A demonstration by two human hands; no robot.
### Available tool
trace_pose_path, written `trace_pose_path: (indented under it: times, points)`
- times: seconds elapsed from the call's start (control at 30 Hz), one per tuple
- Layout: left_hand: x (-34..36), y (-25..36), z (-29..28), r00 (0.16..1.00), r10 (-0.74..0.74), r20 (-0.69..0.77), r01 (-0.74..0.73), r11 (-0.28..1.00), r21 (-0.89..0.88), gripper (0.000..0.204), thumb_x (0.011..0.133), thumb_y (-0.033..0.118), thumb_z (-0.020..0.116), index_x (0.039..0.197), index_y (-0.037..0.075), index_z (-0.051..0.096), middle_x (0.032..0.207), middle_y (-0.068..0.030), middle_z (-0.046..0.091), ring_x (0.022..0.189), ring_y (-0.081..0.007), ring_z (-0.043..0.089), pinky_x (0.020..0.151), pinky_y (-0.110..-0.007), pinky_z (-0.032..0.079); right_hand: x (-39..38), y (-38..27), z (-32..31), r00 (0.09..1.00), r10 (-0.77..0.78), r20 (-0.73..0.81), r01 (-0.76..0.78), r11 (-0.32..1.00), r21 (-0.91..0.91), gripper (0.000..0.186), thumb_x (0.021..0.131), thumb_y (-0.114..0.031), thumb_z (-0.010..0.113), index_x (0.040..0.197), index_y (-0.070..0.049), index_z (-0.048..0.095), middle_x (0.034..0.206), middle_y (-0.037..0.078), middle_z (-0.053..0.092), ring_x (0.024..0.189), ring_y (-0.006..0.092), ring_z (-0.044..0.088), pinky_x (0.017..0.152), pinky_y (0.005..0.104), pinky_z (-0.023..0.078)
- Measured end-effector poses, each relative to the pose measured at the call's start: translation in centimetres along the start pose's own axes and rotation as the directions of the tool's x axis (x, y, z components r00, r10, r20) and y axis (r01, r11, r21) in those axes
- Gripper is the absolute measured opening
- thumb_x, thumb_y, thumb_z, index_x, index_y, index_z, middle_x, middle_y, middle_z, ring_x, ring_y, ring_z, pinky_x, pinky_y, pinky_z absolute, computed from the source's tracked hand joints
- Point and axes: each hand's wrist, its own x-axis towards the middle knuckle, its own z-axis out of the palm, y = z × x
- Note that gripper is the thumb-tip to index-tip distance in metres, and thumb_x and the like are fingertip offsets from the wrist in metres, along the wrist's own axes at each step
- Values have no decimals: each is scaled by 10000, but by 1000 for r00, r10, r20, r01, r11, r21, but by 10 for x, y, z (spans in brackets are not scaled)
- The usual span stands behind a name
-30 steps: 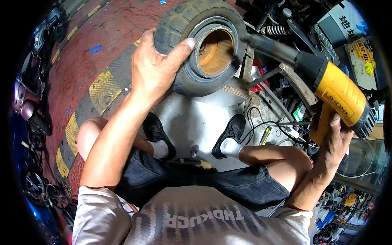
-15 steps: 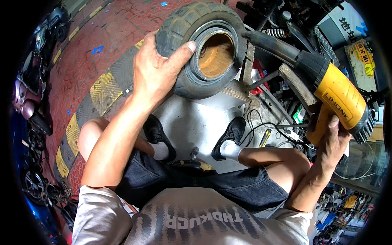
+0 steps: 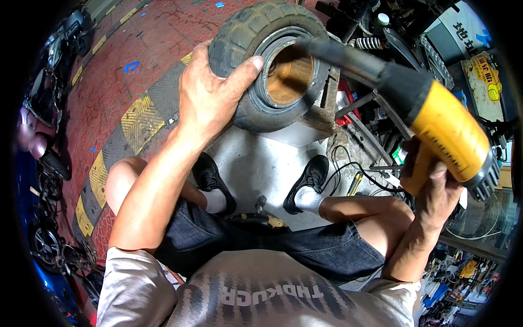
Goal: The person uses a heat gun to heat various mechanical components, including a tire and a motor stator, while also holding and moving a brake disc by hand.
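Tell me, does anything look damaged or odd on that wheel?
Yes: the wheel has a hollow hub that looks orange-brown inside, possibly rusted, standing out against the grey metal rim around its opening. I can't tell rust from staining.

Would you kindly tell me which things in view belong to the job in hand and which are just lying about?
In use:
tyred wheel, in the left hand
yellow heat gun, in the right hand

Seemingly lying about:
yellow-and-black tool
blue scrap
coil spring
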Motion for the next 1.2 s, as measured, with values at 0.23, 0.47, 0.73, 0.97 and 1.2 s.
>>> trace_pose_path:
  times: [0.23, 0.47, 0.73, 0.97, 1.2]
  points:
    - [-1, -1, 1, 999, 33, 4, -33, 999, -24, 684, 881, 405, 849, 1287, -96, 620, 1127, -229, 770, 1069, -290, 757, 951, -398, 577, 12, 4, -32, 990, 81, -116, -94, 990, -108, 592, 985, -306, 796, 1411, 32, 563, 1148, 135, 734, 989, 202, 713, 766, 301, 588]
    - [-1, -5, 3, 1000, 7, -3, -7, 999, -49, 718, 889, 447, 850, 1293, -97, 615, 1109, -202, 776, 1059, -265, 754, 944, -390, 578, -8, -6, -21, 928, 343, 147, -317, 932, -174, 510, 919, -154, 854, 1328, 54, 631, 1022, 82, 729, 783, 119, 648, 671, 254, 530]
    - [-5, 18, 0, 996, 92, -6, -92, 994, -55, 585, 950, 462, 799, 1248, -28, 684, 1092, -143, 787, 1018, -214, 744, 932, -365, 572, -7, -10, -1, 988, 93, 121, -103, 991, 87, 656, 910, -113, 851, 1439, 74, 512, 1116, 162, 723, 904, 204, 706, 793, 335, 588]
    - [-5, 19, -1, 995, 93, 32, -90, 993, -76, 640, 927, 522, 803, 1241, -23, 688, 1109, -175, 777, 1044, -255, 747, 938, -392, 567, 1, -19, 7, 994, 71, 86, -71, 997, -4, 693, 951, -450, 803, 1396, 26, 564, 1050, 208, 749, 749, 215, 712, 644, 309, 569]
    - [-5, 12, -1, 995, 99, 15, -99, 995, 9, 730, 891, 547, 827, 1263, -54, 642, 1104, -219, 762, 1061, -321, 749, 939, -427, 568, 17, -24, 7, 999, 32, 32, -34, 999, 43, 646, 966, -346, 811, 1414, 39, 550, 1108, 186, 737, 826, 207, 725, 647, 303, 591]
